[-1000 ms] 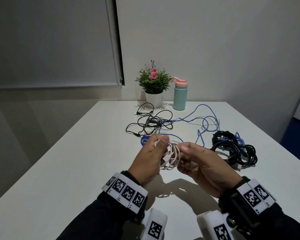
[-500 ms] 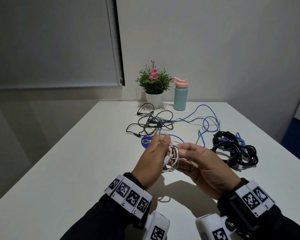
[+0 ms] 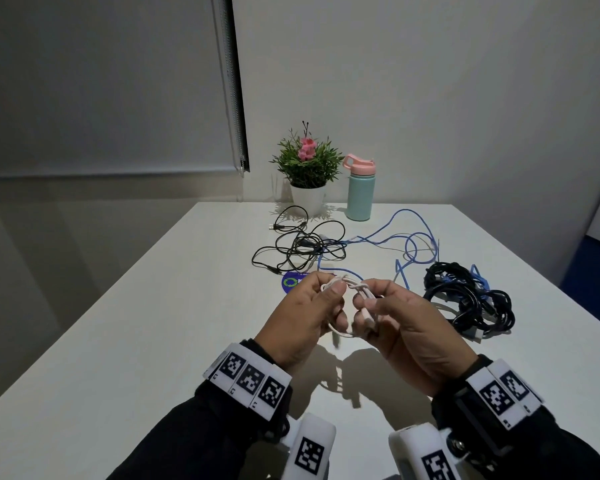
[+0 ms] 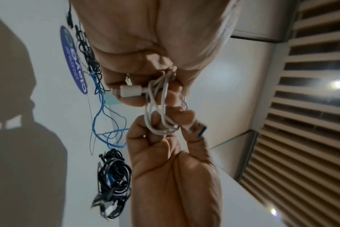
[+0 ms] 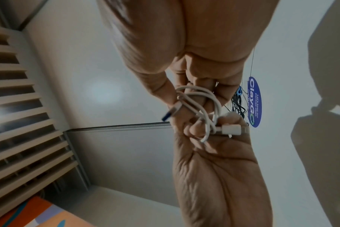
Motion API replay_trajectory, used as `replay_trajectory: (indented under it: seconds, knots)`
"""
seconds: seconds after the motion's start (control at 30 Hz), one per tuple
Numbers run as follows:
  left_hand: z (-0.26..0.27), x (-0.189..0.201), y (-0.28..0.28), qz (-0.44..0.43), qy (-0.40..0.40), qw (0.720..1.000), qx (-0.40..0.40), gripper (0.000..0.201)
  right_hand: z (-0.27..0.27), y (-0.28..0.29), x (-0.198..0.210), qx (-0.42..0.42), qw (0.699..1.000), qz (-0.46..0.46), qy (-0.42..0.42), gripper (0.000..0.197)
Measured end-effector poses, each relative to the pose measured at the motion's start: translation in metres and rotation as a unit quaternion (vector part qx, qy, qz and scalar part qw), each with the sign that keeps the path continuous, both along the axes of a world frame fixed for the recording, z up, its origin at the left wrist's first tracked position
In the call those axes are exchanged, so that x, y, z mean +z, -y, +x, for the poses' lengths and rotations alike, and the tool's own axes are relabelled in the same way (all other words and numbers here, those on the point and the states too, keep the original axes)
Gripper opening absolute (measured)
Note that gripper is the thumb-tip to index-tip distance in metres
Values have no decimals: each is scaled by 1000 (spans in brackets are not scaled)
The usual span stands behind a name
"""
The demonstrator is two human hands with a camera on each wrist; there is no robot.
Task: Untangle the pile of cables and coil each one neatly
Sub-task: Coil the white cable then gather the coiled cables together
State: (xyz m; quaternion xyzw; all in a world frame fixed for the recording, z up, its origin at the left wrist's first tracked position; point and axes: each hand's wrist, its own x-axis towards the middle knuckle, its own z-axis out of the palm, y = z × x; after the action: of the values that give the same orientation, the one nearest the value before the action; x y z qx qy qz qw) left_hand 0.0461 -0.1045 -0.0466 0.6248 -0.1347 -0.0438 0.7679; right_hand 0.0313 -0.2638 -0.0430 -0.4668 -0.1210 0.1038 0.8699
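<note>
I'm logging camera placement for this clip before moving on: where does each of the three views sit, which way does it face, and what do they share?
Head: worn on the head, looking forward and down the white table; shows left hand, right hand, both tagged wrists.
Left wrist: under the left hand, looking along the palm toward the right hand, with ceiling slats behind.
Right wrist: under the right hand, looking toward the left hand.
Shared: all three show the white cable held by both hands; both wrist views show the blue sticker.
</note>
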Motion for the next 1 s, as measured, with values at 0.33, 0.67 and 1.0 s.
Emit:
replay_trajectory:
  seconds: [0.33, 0.67, 1.0]
  knots:
    - [3, 2, -4, -189, -69, 977, -71, 19, 1, 6, -1, -71, 968, -217, 103, 19]
    - [17, 0, -20, -102, -35, 991, 74, 21, -1, 16, 6, -31, 867, -462, 184, 28]
    - [6, -8, -5, -258, -125, 957, -52, 38, -1, 17, 4, -27, 861, -452, 230, 17]
